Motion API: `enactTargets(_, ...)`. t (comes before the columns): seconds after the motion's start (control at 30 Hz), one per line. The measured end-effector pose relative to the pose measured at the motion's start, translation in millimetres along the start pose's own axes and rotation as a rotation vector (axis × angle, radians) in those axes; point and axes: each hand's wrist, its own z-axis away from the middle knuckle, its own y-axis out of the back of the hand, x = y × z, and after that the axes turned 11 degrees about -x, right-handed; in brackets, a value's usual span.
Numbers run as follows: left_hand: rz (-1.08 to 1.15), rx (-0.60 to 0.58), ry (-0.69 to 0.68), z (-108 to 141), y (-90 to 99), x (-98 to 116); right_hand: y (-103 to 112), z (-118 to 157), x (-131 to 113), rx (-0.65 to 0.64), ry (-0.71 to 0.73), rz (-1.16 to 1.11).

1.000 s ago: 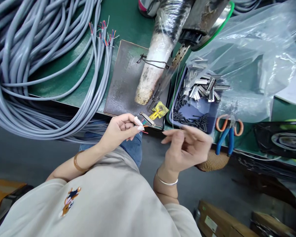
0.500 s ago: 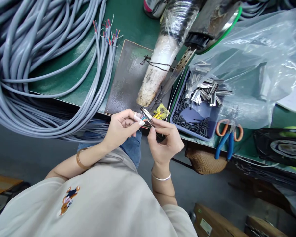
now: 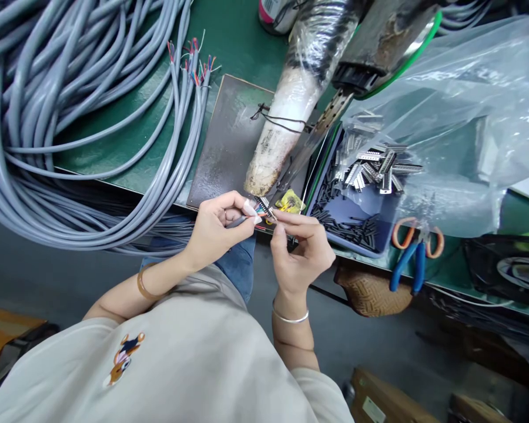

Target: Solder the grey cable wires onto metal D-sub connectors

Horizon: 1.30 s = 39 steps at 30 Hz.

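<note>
My left hand (image 3: pixel 216 232) is closed in a pinch around the end of a grey cable (image 3: pixel 235 222), where thin coloured wires (image 3: pixel 258 209) fan out. Just past its fingertips is a small metal multi-pin connector (image 3: pixel 265 205), with the wires at its pins. My right hand (image 3: pixel 303 247) is pinched at the connector's near end; what lies between its thumb and forefinger is too small to make out. Above the connector, a soldering iron with a perforated barrel (image 3: pixel 332 114) slopes down towards it. A yellow pad (image 3: pixel 291 201) sits beside my right fingertips.
Coiled grey cables (image 3: pixel 39 117) with stripped ends fill the left. A blue tray (image 3: pixel 374 244) holds black sleeves (image 3: pixel 348 229) and metal connectors (image 3: pixel 383 167), partly under a plastic bag (image 3: pixel 467 117). Blue-handled pliers (image 3: pixel 408 264) overhang the table edge. A plastic-wrapped tube (image 3: pixel 282 108) crosses a dark board (image 3: pixel 229 129).
My right thumb and forefinger have come closer together at the connector. The connector has shifted slightly, and more of the grey cable shows below my left fingers. The view has moved a little.
</note>
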Motion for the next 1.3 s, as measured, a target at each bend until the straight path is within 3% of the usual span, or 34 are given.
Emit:
enactTargets(0.1, 0.066, -0.083, 0.078, 1.0, 1.5, 1.2, 6.0, 0.0, -0.4, -0.006, -0.040, -0.034)
enactTargets(0.2, 0.114, -0.142, 0.139, 3.7, 2.2, 0.4, 12.7, -0.3, -4.8, -0.065, 0.035, 0.051)
enactTargets(0.4, 0.143, -0.201, 0.148, 9.0, -0.1, -1.2, 12.3, 1.9, -11.1, -0.124, 0.053, 0.037)
enactTargets(0.6, 0.110, -0.166, 0.120, 9.6, 0.1, 0.8, 13.2, 2.6, -7.5, 0.246, -0.091, -0.121)
enactTargets(0.83, 0.122, -0.142, 0.129, 8.9, 6.7, -4.4, 9.8, 4.9, -3.0, -0.042, 0.070, 0.187)
enactTargets(1.1, -0.045, 0.008, -0.023, 2.7, -1.2, -1.4, 0.5, 4.3, 2.4, -0.041, 0.075, 0.131)
enactTargets(1.3, -0.195, 0.046, -0.107, -0.9, -2.9, 0.5, -0.4, 0.2, 4.0, -0.031, 0.085, 0.065)
